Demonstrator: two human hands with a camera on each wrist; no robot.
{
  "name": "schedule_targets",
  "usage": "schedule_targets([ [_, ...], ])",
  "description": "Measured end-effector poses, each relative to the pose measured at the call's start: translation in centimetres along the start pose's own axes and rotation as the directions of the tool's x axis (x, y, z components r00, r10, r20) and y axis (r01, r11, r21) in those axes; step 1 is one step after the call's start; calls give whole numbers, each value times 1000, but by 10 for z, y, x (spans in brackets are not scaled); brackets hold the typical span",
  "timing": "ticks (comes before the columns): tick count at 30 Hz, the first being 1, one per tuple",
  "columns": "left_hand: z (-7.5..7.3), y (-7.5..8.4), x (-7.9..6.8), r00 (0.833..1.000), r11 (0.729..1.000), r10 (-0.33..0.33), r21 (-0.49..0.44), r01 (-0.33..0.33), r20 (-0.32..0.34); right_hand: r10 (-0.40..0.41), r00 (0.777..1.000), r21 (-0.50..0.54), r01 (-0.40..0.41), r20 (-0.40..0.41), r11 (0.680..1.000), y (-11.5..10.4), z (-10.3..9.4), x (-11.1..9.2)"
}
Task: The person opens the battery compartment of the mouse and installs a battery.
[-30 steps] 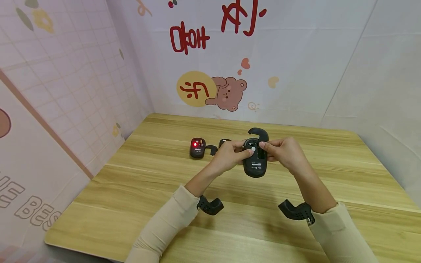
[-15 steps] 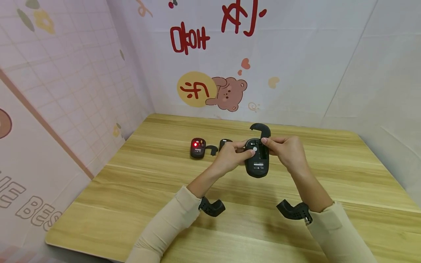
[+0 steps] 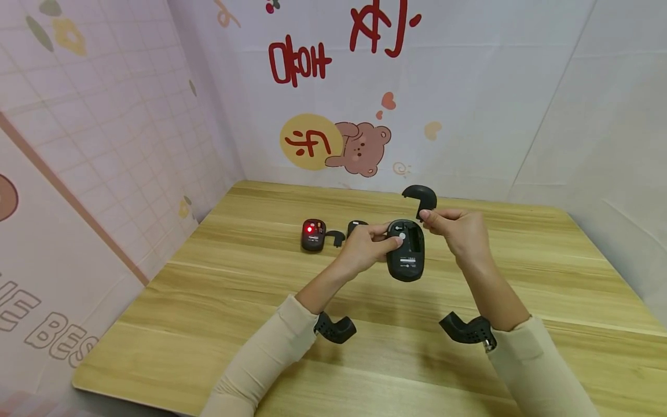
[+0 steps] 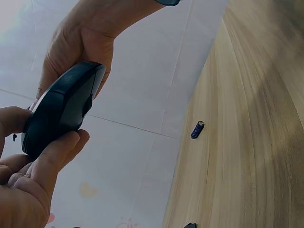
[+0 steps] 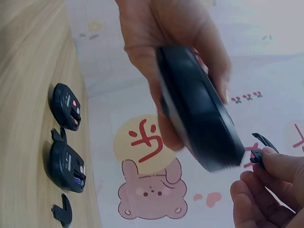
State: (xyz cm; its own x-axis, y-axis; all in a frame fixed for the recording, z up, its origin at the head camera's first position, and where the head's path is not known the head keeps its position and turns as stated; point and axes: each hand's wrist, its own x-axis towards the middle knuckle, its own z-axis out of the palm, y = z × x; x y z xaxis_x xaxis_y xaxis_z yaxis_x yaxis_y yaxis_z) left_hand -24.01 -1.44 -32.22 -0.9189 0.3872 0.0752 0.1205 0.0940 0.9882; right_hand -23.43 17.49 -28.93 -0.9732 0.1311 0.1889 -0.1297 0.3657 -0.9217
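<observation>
My left hand [image 3: 365, 248] grips a black computer mouse [image 3: 406, 267], its underside facing me, thumb near a pale round spot. The battery slot [image 3: 415, 238] in that underside is uncovered and looks dark. Just above and right of the mouse, my right hand [image 3: 461, 231] pinches a hooked black battery cover [image 3: 426, 200] between thumb and fingers, apart from the mouse. The right wrist view shows the held mouse [image 5: 197, 109] blurred, with the cover [image 5: 259, 154] at the right fingertips.
On the table behind the hands lies an upturned mouse [image 3: 312, 240] with a red light, a loose cover [image 3: 336, 237] beside it. A second upturned mouse [image 5: 64, 164] has a blue battery inside and another cover [image 5: 62, 211] nearby. A loose battery [image 4: 197, 129] lies on the table.
My right hand has drawn the battery cover up and off the mouse, moving right, and the slot is now exposed. My left hand holds the mouse nearly still.
</observation>
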Motion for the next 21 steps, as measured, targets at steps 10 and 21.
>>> schedule_targets([
  [10, -4, 6, -5, 1000, 1000, -18, -6, 18, -11, 7, 1000, 120, -9, 14, 993, 8, -18, 17],
  [21, -14, 10, -8, 999, 998, 25, -53, -27, -42, 63, 998, 44, -64, 17, 997, 35, -32, 36],
])
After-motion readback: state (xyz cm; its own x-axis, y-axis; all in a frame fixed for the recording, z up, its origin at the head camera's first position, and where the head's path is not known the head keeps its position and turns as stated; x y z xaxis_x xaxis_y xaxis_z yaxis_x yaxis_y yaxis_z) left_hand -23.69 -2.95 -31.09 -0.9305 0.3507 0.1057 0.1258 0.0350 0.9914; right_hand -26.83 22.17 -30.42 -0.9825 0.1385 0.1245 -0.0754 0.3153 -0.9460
